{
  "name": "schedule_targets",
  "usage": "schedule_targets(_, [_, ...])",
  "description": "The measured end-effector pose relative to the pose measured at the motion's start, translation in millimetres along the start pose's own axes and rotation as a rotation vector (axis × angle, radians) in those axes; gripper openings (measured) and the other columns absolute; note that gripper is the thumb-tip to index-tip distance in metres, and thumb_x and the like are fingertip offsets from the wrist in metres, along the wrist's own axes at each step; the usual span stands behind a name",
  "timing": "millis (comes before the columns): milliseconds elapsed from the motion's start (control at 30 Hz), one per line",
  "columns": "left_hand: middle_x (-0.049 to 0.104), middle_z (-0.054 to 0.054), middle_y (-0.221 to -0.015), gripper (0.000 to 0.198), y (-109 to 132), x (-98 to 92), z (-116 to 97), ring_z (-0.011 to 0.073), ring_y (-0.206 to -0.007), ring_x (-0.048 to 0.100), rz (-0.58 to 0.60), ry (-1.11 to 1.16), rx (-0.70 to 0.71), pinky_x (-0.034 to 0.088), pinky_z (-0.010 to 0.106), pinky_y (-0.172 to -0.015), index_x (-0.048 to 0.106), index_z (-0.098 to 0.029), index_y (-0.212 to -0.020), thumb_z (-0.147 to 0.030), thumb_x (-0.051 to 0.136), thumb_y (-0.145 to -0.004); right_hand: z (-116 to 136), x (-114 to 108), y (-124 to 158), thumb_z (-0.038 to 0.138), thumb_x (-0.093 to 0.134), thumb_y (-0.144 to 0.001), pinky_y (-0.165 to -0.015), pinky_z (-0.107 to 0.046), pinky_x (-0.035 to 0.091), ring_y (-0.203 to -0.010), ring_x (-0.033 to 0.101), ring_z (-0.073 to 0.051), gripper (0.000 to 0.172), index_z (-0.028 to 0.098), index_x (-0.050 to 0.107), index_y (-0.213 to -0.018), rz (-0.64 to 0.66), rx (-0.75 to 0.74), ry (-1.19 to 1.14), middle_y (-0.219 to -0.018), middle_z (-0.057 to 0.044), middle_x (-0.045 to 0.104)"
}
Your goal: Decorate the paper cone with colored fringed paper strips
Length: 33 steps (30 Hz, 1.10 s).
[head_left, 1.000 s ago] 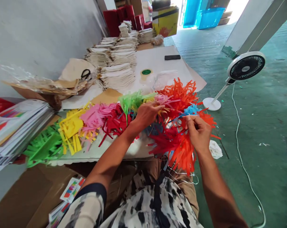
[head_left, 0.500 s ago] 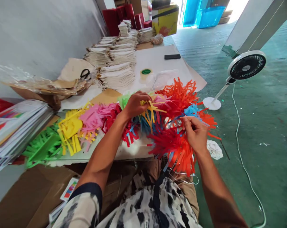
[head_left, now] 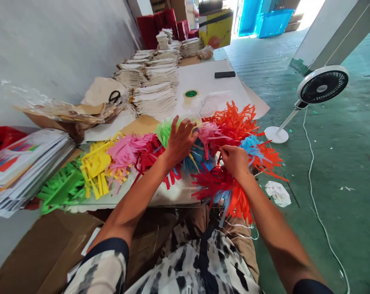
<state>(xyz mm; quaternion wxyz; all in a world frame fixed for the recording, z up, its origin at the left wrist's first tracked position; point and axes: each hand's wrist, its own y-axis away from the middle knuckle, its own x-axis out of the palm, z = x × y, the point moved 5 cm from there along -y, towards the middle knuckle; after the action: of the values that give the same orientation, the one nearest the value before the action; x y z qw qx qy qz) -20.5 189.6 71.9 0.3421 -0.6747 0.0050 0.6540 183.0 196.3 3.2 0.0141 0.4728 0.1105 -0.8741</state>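
A row of tissue-paper tassels lies along the near table edge: green (head_left: pixel 62 185), yellow (head_left: pixel 96 163), pink (head_left: pixel 131 151) and red (head_left: pixel 148 153) ones at the left. My left hand (head_left: pixel 182 139) rests over the light green (head_left: pixel 164 131) and yellow strips, its fingers spread. To its right, my right hand (head_left: pixel 235 160) has thumb and forefinger pinched; what lies between them is too small to name. Orange strips (head_left: pixel 238 122) spread behind it, blue ones (head_left: pixel 250 146) sit to its right, and a red and orange bunch (head_left: pixel 217 181) hangs at the table edge below it.
Farther up the table (head_left: pixel 188 75) are stacks of white strung pieces (head_left: pixel 156 96), a tape roll (head_left: pixel 191 94), a black flat object (head_left: pixel 224 74) and scissors (head_left: pixel 114 97). Printed sheets (head_left: pixel 25 163) lie at left. A white fan (head_left: pixel 322 86) stands on the floor at right.
My left hand has opened and the yellow strips it pinched now lie lower, under it. My right hand has moved left, away from the blue strips. The view has shifted slightly.
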Motion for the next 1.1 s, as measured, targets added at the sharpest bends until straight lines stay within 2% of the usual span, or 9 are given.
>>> schedule_targets(100, [0.062, 0.000, -0.146, 0.031, 0, 2.4, -19, 0.0257, -0.153, 0.038, 0.017, 0.090, 0.138, 0.001, 0.069, -0.134, 0.072, -0.031, -0.110, -0.007, 0.059, -0.096, -4, -5, 7, 0.036, 0.056, -0.104, -0.065, -0.033, 0.032, -0.084, 0.071, -0.024, 0.030, 0.025, 0.083, -0.101, -0.012, 0.003, -0.008, -0.098, -0.010, 0.081])
schedule_targets(267, [0.068, -0.002, -0.131, 0.024, -10, 21.1, -37, 0.0245, -0.146, 0.049, 0.128, 0.209, 0.250, -0.001, 0.069, -0.135, 0.073, -0.028, -0.084, -0.006, 0.069, -0.091, -1, -8, 13, 0.037, 0.057, -0.104, -0.065, -0.033, 0.031, -0.080, 0.070, -0.024, 0.030, 0.025, 0.083, -0.098, -0.023, -0.004, -0.037, -0.092, -0.010, 0.081])
schedule_targets(433, [0.071, -0.003, -0.121, 0.020, -18, 16.2, -22, 0.0231, -0.137, 0.054, 0.042, 0.317, 0.225, 0.000, 0.069, -0.134, 0.078, -0.031, -0.084, -0.012, 0.077, -0.089, -4, -12, 16, 0.038, 0.058, -0.103, -0.064, -0.031, 0.034, -0.079, 0.071, -0.023, 0.029, 0.026, 0.083, -0.097, -0.033, -0.006, -0.103, -0.087, -0.008, 0.080])
schedule_targets(533, [0.072, 0.000, -0.119, 0.006, -24, -2.2, 5, 0.0229, -0.130, 0.056, -0.112, 0.504, 0.069, 0.019, 0.061, -0.132, 0.080, -0.032, -0.088, -0.026, 0.081, -0.089, -6, -14, 18, 0.041, 0.057, -0.104, -0.064, -0.030, 0.036, -0.078, 0.072, -0.022, 0.030, 0.027, 0.083, -0.102, -0.047, -0.001, -0.157, -0.085, -0.006, 0.080])
schedule_targets(633, [0.071, 0.004, -0.112, 0.014, -32, -11.9, 33, 0.0207, -0.116, 0.062, -0.263, 0.868, -0.104, 0.046, 0.045, -0.115, 0.078, -0.026, -0.092, -0.039, 0.080, -0.090, -7, -13, 17, 0.041, 0.058, -0.103, -0.066, -0.031, 0.038, -0.079, 0.072, -0.023, 0.030, 0.026, 0.084, -0.102, -0.066, -0.002, -0.192, -0.085, -0.006, 0.080])
schedule_targets(733, [0.069, 0.005, -0.104, 0.029, -41, -9.3, 51, 0.0177, -0.103, 0.066, -0.391, 1.118, -0.233, 0.054, 0.034, -0.096, 0.072, -0.023, -0.095, -0.052, 0.070, -0.094, -6, -13, 17, 0.041, 0.058, -0.102, -0.066, -0.031, 0.037, -0.077, 0.071, -0.023, 0.031, 0.025, 0.084, -0.100, -0.086, -0.008, -0.214, -0.083, -0.007, 0.079])
schedule_targets(900, [0.069, 0.005, -0.099, 0.031, -55, -8.8, 39, 0.0128, -0.076, 0.062, -0.347, 1.097, -0.243, 0.049, 0.026, -0.063, 0.069, -0.022, -0.096, -0.053, 0.070, -0.094, -4, -28, 23, 0.046, 0.054, -0.104, -0.066, -0.032, 0.038, -0.072, 0.068, -0.022, 0.037, 0.023, 0.083, -0.104, -0.156, 0.002, -0.246, -0.080, -0.006, 0.078])
schedule_targets(1033, [0.072, 0.006, -0.111, 0.030, -59, -24.5, 34, 0.0049, -0.052, 0.046, -0.432, 1.223, -0.340, 0.033, 0.023, -0.046, 0.064, -0.024, -0.105, -0.053, 0.062, -0.099, -3, -49, 31, 0.047, 0.055, -0.105, -0.064, -0.030, 0.039, -0.063, 0.063, -0.018, 0.038, 0.022, 0.083, -0.105, -0.271, -0.012, -0.358, -0.073, -0.002, 0.074])
schedule_targets(1100, [0.073, 0.005, -0.117, 0.030, -59, -34.9, 34, 0.0034, -0.049, 0.041, -0.483, 1.292, -0.343, 0.029, 0.023, -0.043, 0.062, -0.026, -0.107, -0.054, 0.066, -0.097, -4, -59, 35, 0.047, 0.057, -0.104, -0.066, -0.030, 0.043, -0.067, 0.065, -0.018, 0.036, 0.023, 0.084, -0.105, -0.344, -0.028, -0.441, -0.081, -0.002, 0.077])
